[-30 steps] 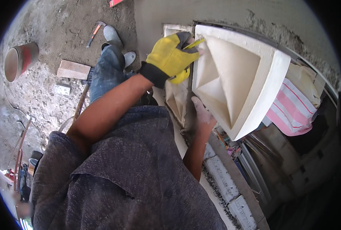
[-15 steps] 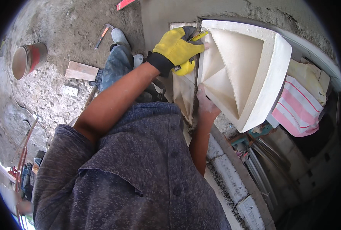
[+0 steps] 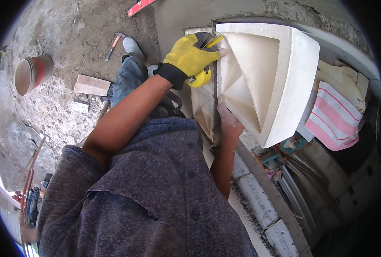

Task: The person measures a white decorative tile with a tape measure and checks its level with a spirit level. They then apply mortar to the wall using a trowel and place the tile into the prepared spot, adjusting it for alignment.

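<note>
A large off-white decorative block (image 3: 304,81) with triangular recesses stands to the right of both hands. My left hand (image 3: 189,55), in a yellow glove with a dark cuff, is closed on a yellow tape measure (image 3: 200,78). A short length of its yellow blade (image 3: 215,41) reaches the block's near upper edge, and a bare fingertip touches that edge. Bare and dusty, my right hand (image 3: 229,116) grips the block's lower left edge; most of its fingers are hidden behind it. A similar faceted block (image 3: 204,105) sits in the wall just left of the seam.
A hammer (image 3: 114,45), a bucket (image 3: 23,77) and a brick-like piece (image 3: 92,85) lie on the rough ground at left. A red level (image 3: 140,7) is at the top. Pink-striped sacking (image 3: 334,118) and metal lengths (image 3: 299,201) are at right, beside a block course (image 3: 259,201).
The view has shifted slightly, so the block and hands appear a little further left. Both hands keep their holds, and the tape measure stays at the block's edge.
</note>
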The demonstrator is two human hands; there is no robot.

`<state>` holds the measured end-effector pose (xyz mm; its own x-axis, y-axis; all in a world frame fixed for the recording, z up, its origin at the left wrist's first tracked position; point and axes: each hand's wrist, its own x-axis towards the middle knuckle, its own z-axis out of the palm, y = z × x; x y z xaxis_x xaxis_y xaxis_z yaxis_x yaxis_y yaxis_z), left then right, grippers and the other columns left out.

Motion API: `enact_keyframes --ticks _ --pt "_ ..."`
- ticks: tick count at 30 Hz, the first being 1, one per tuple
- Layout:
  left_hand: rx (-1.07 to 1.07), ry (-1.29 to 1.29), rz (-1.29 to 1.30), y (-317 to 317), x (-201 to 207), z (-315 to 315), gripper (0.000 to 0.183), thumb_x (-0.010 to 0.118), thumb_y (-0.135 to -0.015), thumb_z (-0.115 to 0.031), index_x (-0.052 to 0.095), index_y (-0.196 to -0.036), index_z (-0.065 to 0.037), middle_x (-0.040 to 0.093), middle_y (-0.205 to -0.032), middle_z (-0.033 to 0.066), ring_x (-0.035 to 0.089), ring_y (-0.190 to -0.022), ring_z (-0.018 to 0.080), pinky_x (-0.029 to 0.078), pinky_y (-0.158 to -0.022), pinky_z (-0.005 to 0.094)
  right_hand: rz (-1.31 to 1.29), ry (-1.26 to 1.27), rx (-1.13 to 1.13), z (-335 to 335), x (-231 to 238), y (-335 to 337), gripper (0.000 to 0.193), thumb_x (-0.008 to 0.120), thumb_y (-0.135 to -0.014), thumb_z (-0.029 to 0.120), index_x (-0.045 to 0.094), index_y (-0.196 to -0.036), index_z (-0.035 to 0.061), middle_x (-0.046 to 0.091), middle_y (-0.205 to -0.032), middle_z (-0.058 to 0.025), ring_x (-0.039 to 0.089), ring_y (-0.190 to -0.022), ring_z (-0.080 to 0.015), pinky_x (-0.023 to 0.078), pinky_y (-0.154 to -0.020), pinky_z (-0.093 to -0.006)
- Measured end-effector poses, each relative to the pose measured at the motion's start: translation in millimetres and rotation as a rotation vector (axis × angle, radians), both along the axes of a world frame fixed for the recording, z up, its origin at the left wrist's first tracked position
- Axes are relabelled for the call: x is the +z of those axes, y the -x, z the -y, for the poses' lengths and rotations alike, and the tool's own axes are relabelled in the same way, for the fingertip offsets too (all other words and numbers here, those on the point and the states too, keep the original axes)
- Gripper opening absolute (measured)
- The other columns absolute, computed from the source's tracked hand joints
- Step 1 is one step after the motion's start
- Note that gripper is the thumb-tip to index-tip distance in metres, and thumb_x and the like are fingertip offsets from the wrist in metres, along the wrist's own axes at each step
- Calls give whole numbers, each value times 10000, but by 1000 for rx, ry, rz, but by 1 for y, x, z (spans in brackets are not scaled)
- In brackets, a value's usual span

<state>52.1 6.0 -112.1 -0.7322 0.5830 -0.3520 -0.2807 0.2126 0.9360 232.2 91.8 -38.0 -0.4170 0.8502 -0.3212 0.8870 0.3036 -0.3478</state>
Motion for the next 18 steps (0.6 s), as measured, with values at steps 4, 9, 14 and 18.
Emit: enact_keyframes --ticks 4,9,14,18 --pt "-8 20 -37 0 -2 -1 462 740 -785 -512 686 -854 -58 654 -709 127 630 -672 296 508 -678 391 -8 35 73 -2 2 -6 641 731 -816 466 627 -1246 1 641 -1271 -165 589 -1180 -304 410 -1049 -394" --pt "-11 12 -100 -3 -10 -2 407 771 -804 -424 685 -964 -59 669 -752 58 615 -640 165 504 -626 312 -252 177 -2 3 7 -4 579 818 -773 310 639 -1213 -22 659 -1227 -158 617 -1116 -277 438 -1016 -383" --pt "-133 30 4 5 -8 15 541 723 -782 -580 699 -927 -59 677 -718 118 673 -678 253 528 -671 379 -432 -30 39 -3 -20 -12 588 833 -760 272 627 -1212 -42 671 -1192 -162 629 -1085 -275 458 -993 -385" --pt "-390 76 158 -4 -17 77 514 724 -845 -518 654 -1098 -76 645 -735 28 619 -624 98 496 -564 285 -537 -81 125 -6 -25 -9 583 836 -755 278 632 -1201 -38 681 -1161 -157 642 -1047 -278 471 -972 -393"
